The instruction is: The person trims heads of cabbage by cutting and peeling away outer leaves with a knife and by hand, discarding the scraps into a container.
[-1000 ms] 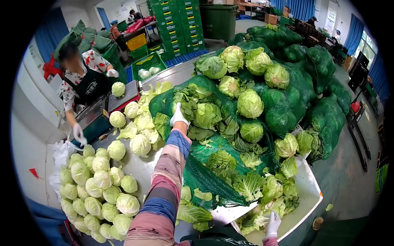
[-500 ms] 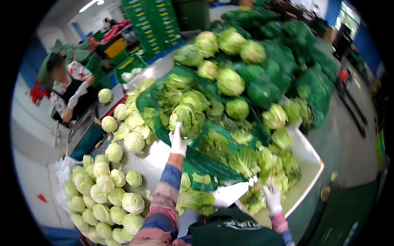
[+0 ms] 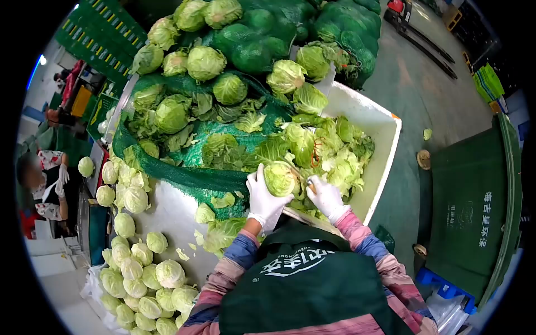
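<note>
Cabbage [image 3: 279, 178] sits gripped in the left hand [image 3: 262, 195], fingers wrapped round its left side, over the near edge of the white bin [image 3: 385, 151]. Right hand [image 3: 325, 195], closed on what looks like a small knife, touches the head's right side. Trimmed heads [image 3: 139, 279] lie on the bench [image 3: 167, 218], near left.

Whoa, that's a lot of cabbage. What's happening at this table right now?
A person in a green apron holds a cabbage head in the gloved left hand over a white bin full of loose leaves. The right hand is at the cabbage's side, gripping what looks like a small knife. Trimmed pale heads sit piled on the metal table, untrimmed ones on green netting beyond.
</note>
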`<move>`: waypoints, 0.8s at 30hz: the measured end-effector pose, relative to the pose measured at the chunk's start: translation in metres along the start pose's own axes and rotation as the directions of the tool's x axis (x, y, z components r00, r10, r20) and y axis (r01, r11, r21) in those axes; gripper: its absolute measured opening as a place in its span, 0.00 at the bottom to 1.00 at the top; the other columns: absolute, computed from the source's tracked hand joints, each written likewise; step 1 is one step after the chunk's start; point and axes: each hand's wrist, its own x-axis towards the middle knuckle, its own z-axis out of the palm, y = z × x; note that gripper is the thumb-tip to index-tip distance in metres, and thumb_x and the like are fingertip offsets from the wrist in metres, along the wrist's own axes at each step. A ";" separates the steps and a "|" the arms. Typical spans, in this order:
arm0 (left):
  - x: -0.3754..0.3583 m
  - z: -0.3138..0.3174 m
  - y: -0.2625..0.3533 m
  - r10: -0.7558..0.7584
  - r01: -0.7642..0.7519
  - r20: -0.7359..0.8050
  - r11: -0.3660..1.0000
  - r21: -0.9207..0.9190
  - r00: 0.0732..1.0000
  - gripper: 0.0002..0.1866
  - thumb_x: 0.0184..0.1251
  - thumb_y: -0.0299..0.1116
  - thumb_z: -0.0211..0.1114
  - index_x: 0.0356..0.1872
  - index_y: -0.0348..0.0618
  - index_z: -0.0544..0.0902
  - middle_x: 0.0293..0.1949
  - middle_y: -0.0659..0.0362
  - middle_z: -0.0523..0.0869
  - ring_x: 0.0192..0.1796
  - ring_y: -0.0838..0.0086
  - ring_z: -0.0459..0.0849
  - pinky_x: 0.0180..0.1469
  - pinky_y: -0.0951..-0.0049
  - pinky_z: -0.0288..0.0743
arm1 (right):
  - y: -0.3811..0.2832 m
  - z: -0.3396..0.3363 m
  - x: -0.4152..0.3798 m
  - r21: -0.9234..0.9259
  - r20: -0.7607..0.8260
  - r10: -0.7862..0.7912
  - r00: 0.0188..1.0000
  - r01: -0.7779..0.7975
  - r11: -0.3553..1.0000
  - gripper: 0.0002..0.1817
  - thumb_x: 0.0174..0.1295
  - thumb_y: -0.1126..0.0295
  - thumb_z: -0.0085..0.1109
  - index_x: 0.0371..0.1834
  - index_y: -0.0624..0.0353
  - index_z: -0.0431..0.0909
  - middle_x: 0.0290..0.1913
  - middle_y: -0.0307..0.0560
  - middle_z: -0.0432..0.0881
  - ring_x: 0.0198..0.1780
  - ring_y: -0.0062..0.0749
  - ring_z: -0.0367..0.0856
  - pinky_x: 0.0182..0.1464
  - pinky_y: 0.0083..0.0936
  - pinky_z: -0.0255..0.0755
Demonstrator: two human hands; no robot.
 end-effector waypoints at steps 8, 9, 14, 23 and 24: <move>0.025 0.007 0.015 -0.030 0.018 0.075 0.987 0.157 0.997 0.60 0.29 0.51 0.81 0.66 0.33 0.58 0.59 0.44 0.68 0.59 0.48 0.70 0.56 0.51 0.72 | -0.004 0.018 -0.014 -0.064 -0.050 -0.093 0.994 0.090 0.994 0.10 0.63 0.64 0.54 0.41 0.56 0.67 0.24 0.50 0.79 0.23 0.49 0.82 0.23 0.42 0.74; 0.027 0.007 0.020 -0.029 0.016 0.080 0.987 0.157 0.996 0.60 0.29 0.51 0.81 0.66 0.33 0.58 0.59 0.44 0.68 0.59 0.48 0.70 0.56 0.51 0.72 | -0.003 0.022 -0.013 -0.070 -0.029 -0.064 0.998 0.062 0.996 0.10 0.63 0.64 0.54 0.40 0.56 0.66 0.24 0.50 0.79 0.24 0.49 0.82 0.23 0.42 0.75; 0.029 0.007 0.031 -0.103 0.076 0.120 0.974 0.215 0.987 0.60 0.31 0.52 0.81 0.65 0.30 0.58 0.57 0.42 0.68 0.60 0.47 0.68 0.60 0.55 0.70 | 0.002 0.024 -0.004 -0.043 0.055 0.019 0.998 -0.017 0.999 0.10 0.63 0.65 0.52 0.39 0.58 0.65 0.25 0.54 0.81 0.26 0.53 0.82 0.27 0.46 0.76; 0.018 0.022 0.041 -0.130 0.118 0.032 0.960 0.253 0.991 0.58 0.32 0.51 0.80 0.65 0.33 0.59 0.59 0.45 0.67 0.60 0.48 0.67 0.57 0.50 0.70 | 0.020 0.029 0.016 -0.032 0.258 0.183 0.949 -0.181 0.983 0.14 0.63 0.65 0.50 0.46 0.64 0.67 0.29 0.64 0.82 0.35 0.60 0.83 0.39 0.49 0.76; 0.014 0.025 0.043 -0.104 0.094 0.021 0.958 0.272 0.994 0.57 0.31 0.50 0.80 0.65 0.35 0.60 0.59 0.45 0.67 0.61 0.48 0.67 0.59 0.50 0.68 | 0.021 0.029 0.020 -0.029 0.295 0.206 0.933 -0.207 0.978 0.16 0.63 0.65 0.49 0.47 0.66 0.68 0.31 0.67 0.82 0.37 0.61 0.83 0.42 0.49 0.76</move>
